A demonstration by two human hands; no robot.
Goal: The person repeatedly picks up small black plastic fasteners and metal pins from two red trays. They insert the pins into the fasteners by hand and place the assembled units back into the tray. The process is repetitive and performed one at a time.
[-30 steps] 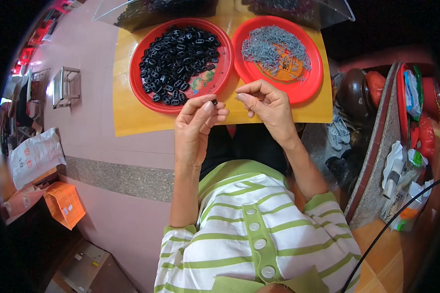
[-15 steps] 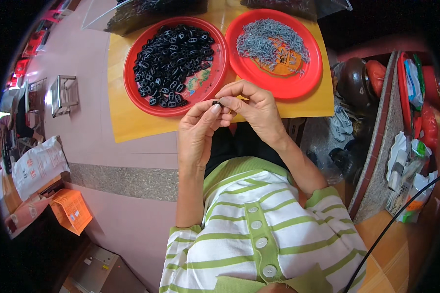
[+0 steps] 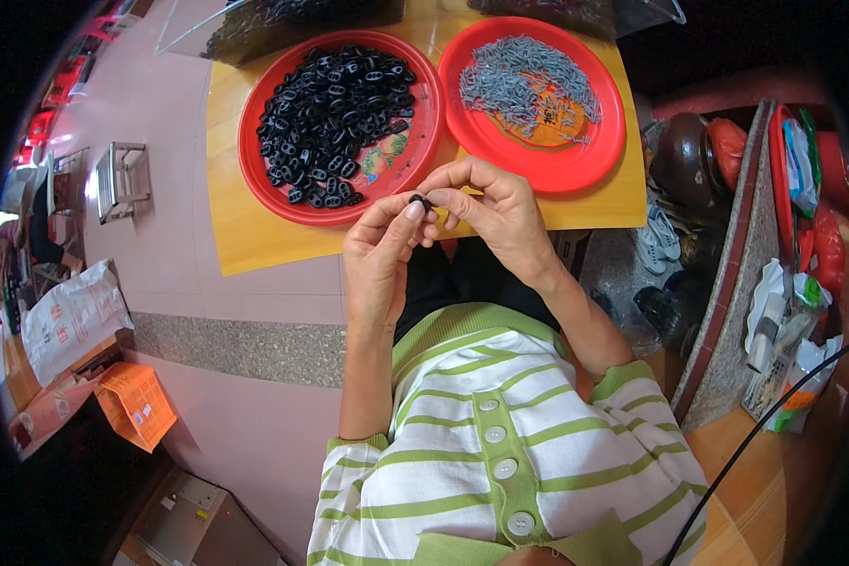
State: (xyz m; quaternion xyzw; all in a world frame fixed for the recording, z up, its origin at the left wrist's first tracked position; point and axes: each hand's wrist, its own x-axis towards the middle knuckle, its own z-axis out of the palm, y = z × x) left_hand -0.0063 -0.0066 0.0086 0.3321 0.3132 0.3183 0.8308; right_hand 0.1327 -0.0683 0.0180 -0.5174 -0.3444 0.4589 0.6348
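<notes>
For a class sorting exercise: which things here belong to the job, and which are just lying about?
In the work:
left hand
right hand
held black piece
left red tray, black two-holed pieces
right red tray, thin grey pins

Lying about:
metal stool
white sack
orange plastic basket
sneakers
brown jar

Room over red trays [image 3: 428,113], fingers [image 3: 467,172] nearside, bins [image 3: 189,28] apparently behind

My left hand [image 3: 373,247] mostly covers the small black piece [image 3: 421,202] in its pinch, and I can't be sure whether my right hand [image 3: 496,217] holds anything there. The view's upper edge crops the dark heap [image 3: 302,26] beyond the left tray [image 3: 425,123].
</notes>
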